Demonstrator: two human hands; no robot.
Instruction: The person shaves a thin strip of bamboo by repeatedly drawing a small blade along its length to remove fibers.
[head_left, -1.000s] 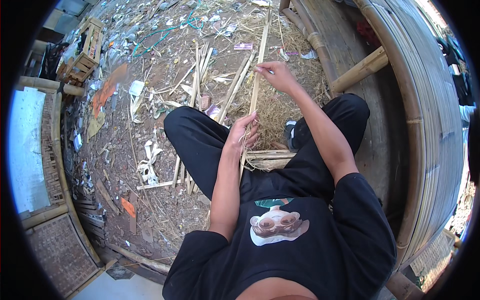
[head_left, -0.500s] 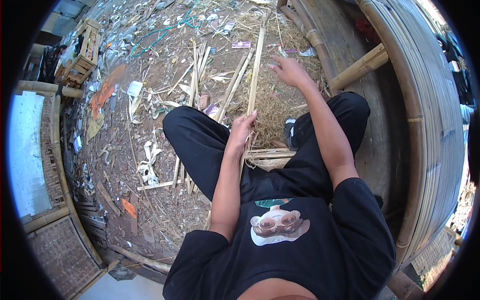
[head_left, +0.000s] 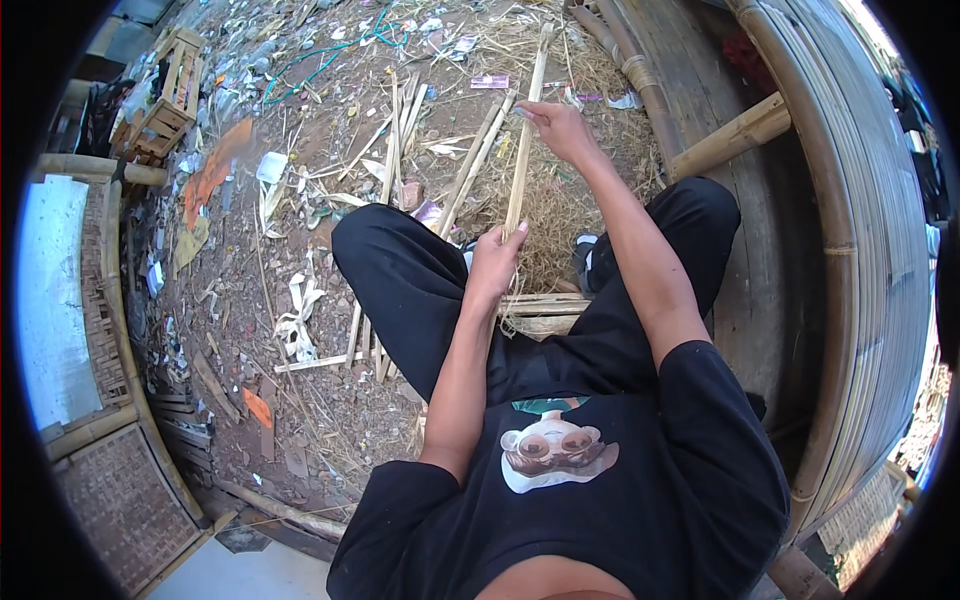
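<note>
Bamboo strip (head_left: pixel 524 135) spans both: left hand (head_left: pixel 497 262) low, right hand (head_left: pixel 556 128) high.

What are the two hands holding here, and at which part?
Both hold one long bamboo strip. The left hand grips it near its lower end, above the lap; the right hand pinches it farther up, short of the far tip.

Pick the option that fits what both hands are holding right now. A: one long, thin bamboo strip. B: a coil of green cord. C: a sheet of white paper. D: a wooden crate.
A: the left hand grips the lower part of the bamboo strip while the right hand pinches it higher up.
</note>
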